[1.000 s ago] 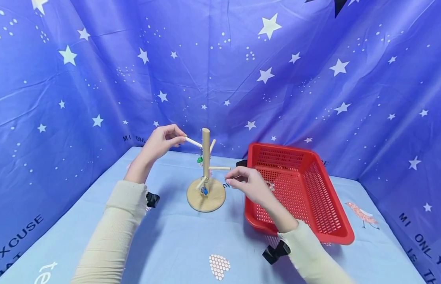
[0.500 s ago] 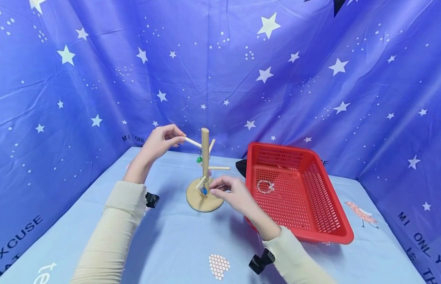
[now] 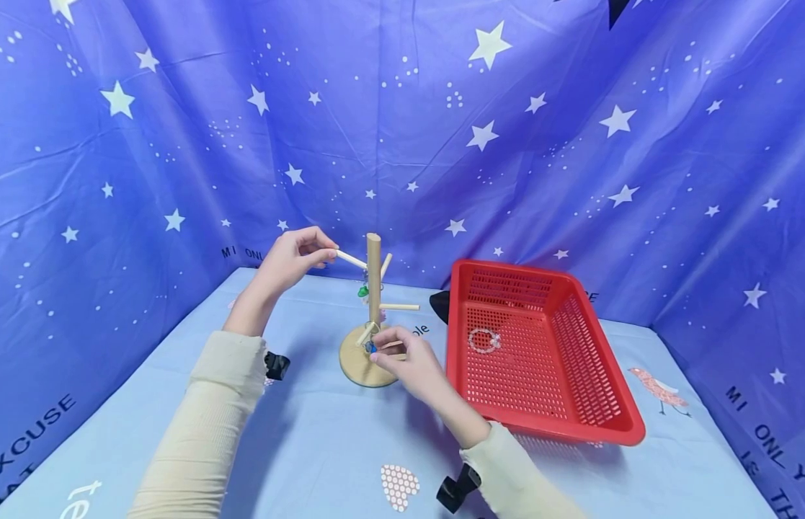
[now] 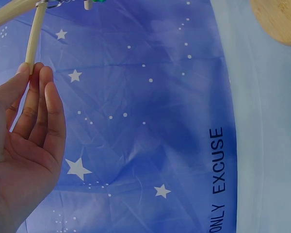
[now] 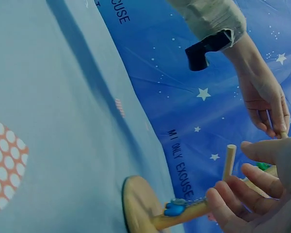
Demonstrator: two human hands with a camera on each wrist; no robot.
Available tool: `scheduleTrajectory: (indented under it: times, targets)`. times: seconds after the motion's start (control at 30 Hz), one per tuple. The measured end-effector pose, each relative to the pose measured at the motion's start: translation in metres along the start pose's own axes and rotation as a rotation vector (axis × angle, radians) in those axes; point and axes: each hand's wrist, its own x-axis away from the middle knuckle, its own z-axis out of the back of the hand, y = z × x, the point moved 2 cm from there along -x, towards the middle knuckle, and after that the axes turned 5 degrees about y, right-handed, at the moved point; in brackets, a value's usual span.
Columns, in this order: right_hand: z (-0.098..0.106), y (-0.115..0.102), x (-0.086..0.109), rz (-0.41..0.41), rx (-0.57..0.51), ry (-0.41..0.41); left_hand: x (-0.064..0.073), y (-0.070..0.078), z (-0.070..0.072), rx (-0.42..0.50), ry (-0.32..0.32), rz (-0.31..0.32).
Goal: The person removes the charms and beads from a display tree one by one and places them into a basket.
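Observation:
A wooden stand (image 3: 374,277) with a round base and several side pegs stands upright on the table. My left hand (image 3: 292,259) pinches the tip of its upper left peg (image 4: 35,41) between thumb and fingers. A keychain with a green charm (image 3: 363,292) hangs from that peg, close to the post. My right hand (image 3: 411,360) is at the low front peg (image 5: 230,162), thumb and fingers apart and loosely bent. Beside its fingertips hangs a keychain with a blue charm (image 5: 175,208); nothing shows gripped. Something pink behind the post is mostly hidden.
To the right stands a red perforated basket (image 3: 610,375), with a clear beaded bracelet (image 3: 483,340) lying inside. A right-hand middle peg (image 3: 401,308) sticks out toward it. Starry blue cloth (image 3: 402,144) rises behind and at the sides of the table.
My right hand has moved left and slightly down from beside the basket to the low front peg, uncovering the bracelet. My left hand keeps its pinch on the upper peg.

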Motion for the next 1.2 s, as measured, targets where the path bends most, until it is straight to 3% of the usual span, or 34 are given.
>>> scheduleTrajectory:
  times: [0.6, 1.2]
  targets:
    - [-0.018, 0.021, -0.006, -0.042, -0.056, 0.185, 0.0, 0.001, 0.0, -0.014, -0.002, 0.007]
    - [-0.028, 0.037, -0.019, -0.104, -0.152, 0.244, 0.0, 0.001, 0.0, -0.014, 0.009, 0.011]
